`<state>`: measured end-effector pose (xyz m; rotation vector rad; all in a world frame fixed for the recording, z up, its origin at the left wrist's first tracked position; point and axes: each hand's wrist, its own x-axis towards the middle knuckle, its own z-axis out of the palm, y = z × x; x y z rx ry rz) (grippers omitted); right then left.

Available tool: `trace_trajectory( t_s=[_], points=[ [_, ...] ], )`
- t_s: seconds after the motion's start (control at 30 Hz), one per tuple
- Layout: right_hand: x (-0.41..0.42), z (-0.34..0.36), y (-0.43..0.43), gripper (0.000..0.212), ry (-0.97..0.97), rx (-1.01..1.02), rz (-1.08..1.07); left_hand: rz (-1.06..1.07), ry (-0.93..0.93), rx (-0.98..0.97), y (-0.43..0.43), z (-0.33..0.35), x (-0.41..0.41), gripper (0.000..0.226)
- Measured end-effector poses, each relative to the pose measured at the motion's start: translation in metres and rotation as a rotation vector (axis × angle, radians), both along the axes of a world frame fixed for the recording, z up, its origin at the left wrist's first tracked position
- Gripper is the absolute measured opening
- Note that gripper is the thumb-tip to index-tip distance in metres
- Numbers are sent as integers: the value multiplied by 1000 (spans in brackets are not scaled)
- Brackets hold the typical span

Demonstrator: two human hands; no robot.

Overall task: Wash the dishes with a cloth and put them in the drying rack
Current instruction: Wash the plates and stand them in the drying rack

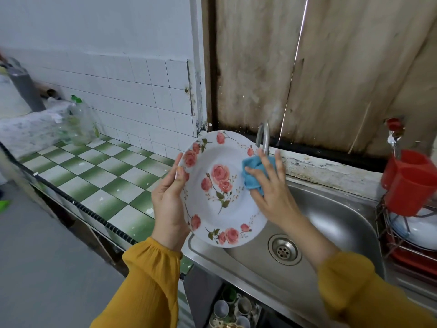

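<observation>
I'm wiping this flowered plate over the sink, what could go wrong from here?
One: the left hand grips the plate only at its left rim while the right hand presses the cloth on the far side, so it could twist loose and drop into the sink. Two: the plate's upper edge sits near the faucet; a wide wipe might knock it.

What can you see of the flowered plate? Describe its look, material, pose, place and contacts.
The plate is round and white, printed with pink roses at its centre and rim; it looks glazed. It is tilted, face to the camera, above the left edge of the sink. The left hand grips its left rim; the right hand presses a blue cloth on its right side.
</observation>
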<state>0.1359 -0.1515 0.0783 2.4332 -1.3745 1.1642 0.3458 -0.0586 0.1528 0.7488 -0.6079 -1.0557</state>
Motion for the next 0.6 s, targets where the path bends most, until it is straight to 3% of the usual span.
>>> trace_trajectory(
  t_s=[0.13,0.27,0.33,0.4,0.47,0.53,0.6],
  points=[
    [26,34,-4,33,-101,-95,5,-63,-117,-98,2,1,-20,32],
    [63,21,19,39,-76,-118,226,-56,-195,-141,0,1,-21,35],
    [62,14,14,43,-68,-165,124,-54,-183,-143,-2,-2,-16,33],
    [62,20,3,50,-259,-130,-91,-48,-181,-140,-3,-8,-13,28],
    [72,35,2,57,-578,-45,-200,-28,-253,-152,-2,-10,-17,28],
    [90,45,11,57,-696,8,-103,-6,-327,-169,-3,-9,-23,34],
    [104,37,25,52,-549,-19,144,-5,-282,-183,-7,-6,-25,35]
  ],
)
